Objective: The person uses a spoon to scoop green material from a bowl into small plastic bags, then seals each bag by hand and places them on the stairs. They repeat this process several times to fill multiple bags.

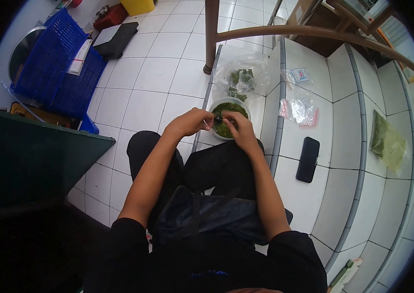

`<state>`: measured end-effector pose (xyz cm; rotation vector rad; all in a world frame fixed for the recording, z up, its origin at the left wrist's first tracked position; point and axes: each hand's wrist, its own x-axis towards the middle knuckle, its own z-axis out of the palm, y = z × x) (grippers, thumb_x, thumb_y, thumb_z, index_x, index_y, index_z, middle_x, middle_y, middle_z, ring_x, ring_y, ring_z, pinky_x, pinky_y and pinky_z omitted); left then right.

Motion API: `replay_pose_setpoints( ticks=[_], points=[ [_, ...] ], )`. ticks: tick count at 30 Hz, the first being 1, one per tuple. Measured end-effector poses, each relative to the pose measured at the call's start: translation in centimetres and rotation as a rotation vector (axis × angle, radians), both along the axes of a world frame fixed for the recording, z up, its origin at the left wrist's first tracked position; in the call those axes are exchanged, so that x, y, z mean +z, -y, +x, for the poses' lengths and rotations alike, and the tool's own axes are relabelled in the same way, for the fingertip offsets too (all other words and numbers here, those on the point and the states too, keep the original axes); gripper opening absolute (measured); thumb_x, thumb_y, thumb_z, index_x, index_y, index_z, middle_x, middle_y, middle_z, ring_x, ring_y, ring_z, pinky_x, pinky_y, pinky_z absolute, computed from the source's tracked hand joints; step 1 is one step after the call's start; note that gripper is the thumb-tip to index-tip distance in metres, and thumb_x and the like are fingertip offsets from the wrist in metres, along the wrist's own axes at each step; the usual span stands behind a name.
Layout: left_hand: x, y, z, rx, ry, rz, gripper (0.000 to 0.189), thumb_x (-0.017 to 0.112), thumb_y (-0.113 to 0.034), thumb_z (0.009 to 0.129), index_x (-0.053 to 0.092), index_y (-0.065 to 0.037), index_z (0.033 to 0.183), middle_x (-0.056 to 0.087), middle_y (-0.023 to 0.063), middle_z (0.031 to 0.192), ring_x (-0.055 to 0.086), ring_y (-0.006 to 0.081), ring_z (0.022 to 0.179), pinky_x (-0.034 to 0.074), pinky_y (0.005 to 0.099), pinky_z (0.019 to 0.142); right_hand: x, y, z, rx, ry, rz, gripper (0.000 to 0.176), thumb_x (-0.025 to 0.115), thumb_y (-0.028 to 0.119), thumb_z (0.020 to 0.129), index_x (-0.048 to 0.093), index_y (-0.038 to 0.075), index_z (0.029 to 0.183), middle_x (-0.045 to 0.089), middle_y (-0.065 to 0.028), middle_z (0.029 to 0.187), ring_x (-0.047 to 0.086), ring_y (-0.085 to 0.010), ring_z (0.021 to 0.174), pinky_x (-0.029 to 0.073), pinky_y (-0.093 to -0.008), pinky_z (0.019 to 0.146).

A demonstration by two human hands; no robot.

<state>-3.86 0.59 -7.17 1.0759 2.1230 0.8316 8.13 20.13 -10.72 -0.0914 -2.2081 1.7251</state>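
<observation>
A round white tub (pixel 225 138) with green, moss-like material (pixel 222 130) inside stands on the lowest tiled step, before my knees. Over its left side is my left hand (pixel 191 122), fingers pinched. My right hand (pixel 238 128) reaches over the tub's right side, fingers bent together. Between my fingertips is a small dark object (pixel 218 118), too small to name, which both hands seem to hold. Just beyond the tub lies an open clear plastic bag (pixel 260 66) with dark green pieces (pixel 241 78) in it.
On the step to the right are small clear bags (pixel 300 111) and a black phone (pixel 308 159). A bag of green material (pixel 381 139) lies higher up. Blue crates (pixel 53 63) and a dark green panel (pixel 36 161) stand left. A brown metal post (pixel 211 39) rises ahead.
</observation>
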Motion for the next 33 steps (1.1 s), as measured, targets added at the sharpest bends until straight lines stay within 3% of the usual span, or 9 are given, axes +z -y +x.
replay_pose_setpoints(
  ticks=[2, 5, 7, 12, 15, 20, 27, 30, 33],
  points=[
    [-0.3, 0.1, 0.1, 0.000, -0.013, -0.026, 0.012, 0.076, -0.004, 0.085, 0.066, -0.003, 0.092, 0.071, 0.0138, 0.083, 0.069, 0.0304, 0.082, 0.052, 0.0416, 0.076, -2.7, -0.9, -0.2, 0.071, -0.058, 0.343, 0.019, 0.065, 0.015, 0.102, 0.071, -0.001, 0.112, 0.070, -0.0155, 0.094, 0.069, -0.0321, 0.083, 0.054, -0.0389, 0.078],
    [-1.0, 0.3, 0.2, -0.040, -0.184, 0.014, 0.010, 0.075, -0.003, 0.086, 0.067, -0.002, 0.092, 0.070, 0.0144, 0.084, 0.069, 0.0303, 0.083, 0.052, 0.0418, 0.077, -2.6, -1.2, -0.3, 0.026, 0.094, 0.251, 0.024, 0.062, 0.020, 0.105, 0.071, -0.003, 0.107, 0.069, -0.0169, 0.093, 0.069, -0.0324, 0.082, 0.054, -0.0397, 0.077],
    [-1.3, 0.1, -0.1, -0.100, -0.005, -0.059, 0.008, 0.073, -0.003, 0.086, 0.067, -0.002, 0.091, 0.070, 0.0150, 0.085, 0.069, 0.0308, 0.084, 0.052, 0.0422, 0.077, -2.0, -1.6, -0.2, -0.007, 0.130, 0.236, 0.025, 0.061, 0.020, 0.105, 0.072, -0.003, 0.106, 0.069, -0.0168, 0.092, 0.069, -0.0329, 0.082, 0.053, -0.0401, 0.076],
    [-1.5, -0.4, 0.3, -0.114, 0.001, -0.114, 0.008, 0.073, -0.003, 0.086, 0.067, -0.002, 0.089, 0.070, 0.0155, 0.086, 0.069, 0.0315, 0.085, 0.052, 0.0425, 0.078, -1.5, -2.1, 0.2, -0.081, 0.133, 0.227, 0.028, 0.059, 0.021, 0.106, 0.072, -0.003, 0.102, 0.068, -0.0171, 0.091, 0.068, -0.0354, 0.081, 0.053, -0.0410, 0.074],
    [-1.7, -0.4, 0.4, -0.114, -0.012, -0.144, 0.008, 0.073, -0.004, 0.086, 0.066, -0.002, 0.089, 0.070, 0.0155, 0.085, 0.069, 0.0321, 0.085, 0.052, 0.0426, 0.078, -1.6, -2.3, 0.3, 0.087, -0.012, 0.447, 0.028, 0.060, 0.022, 0.105, 0.071, -0.003, 0.098, 0.067, -0.0183, 0.089, 0.067, -0.0372, 0.080, 0.052, -0.0423, 0.072],
    [-3.0, -0.1, 0.1, -0.120, -0.020, -0.212, 0.006, 0.066, -0.004, 0.085, 0.069, -0.007, 0.090, 0.072, 0.0126, 0.086, 0.070, 0.0306, 0.087, 0.053, 0.0426, 0.077, -2.0, -0.4, 0.5, 0.357, -0.114, 0.392, 0.026, 0.064, 0.021, 0.102, 0.066, -0.003, 0.092, 0.063, -0.0188, 0.084, 0.064, -0.0392, 0.078, 0.050, -0.0455, 0.071],
    [-2.8, -0.2, 0.3, -0.125, 0.003, -0.233, 0.005, 0.068, -0.005, 0.087, 0.069, -0.007, 0.090, 0.073, 0.0130, 0.086, 0.070, 0.0306, 0.087, 0.053, 0.0419, 0.077, -2.1, -0.3, 0.6, 0.425, -0.085, 0.280, 0.029, 0.061, 0.022, 0.104, 0.064, -0.003, 0.090, 0.062, -0.0192, 0.080, 0.060, -0.0403, 0.075, 0.048, -0.0442, 0.068],
    [-2.5, -0.2, 0.4, -0.130, 0.031, -0.242, 0.005, 0.071, -0.006, 0.088, 0.068, -0.006, 0.091, 0.073, 0.0118, 0.086, 0.069, 0.0279, 0.085, 0.053, 0.0407, 0.077, -2.2, -0.4, 0.3, 0.352, 0.003, 0.270, 0.033, 0.058, 0.024, 0.107, 0.066, -0.003, 0.090, 0.064, -0.0166, 0.076, 0.064, -0.0340, 0.069, 0.049, -0.0398, 0.065],
    [-2.9, -0.5, 0.5, -0.171, 0.114, -0.246, 0.009, 0.074, -0.007, 0.089, 0.065, -0.004, 0.092, 0.071, 0.0094, 0.085, 0.068, 0.0241, 0.083, 0.052, 0.0391, 0.077, -2.5, -0.4, 0.2, 0.253, 0.208, 0.087, 0.035, 0.056, 0.026, 0.109, 0.067, -0.002, 0.092, 0.067, -0.0125, 0.072, 0.066, -0.0233, 0.064, 0.051, -0.0350, 0.063]
  ],
)
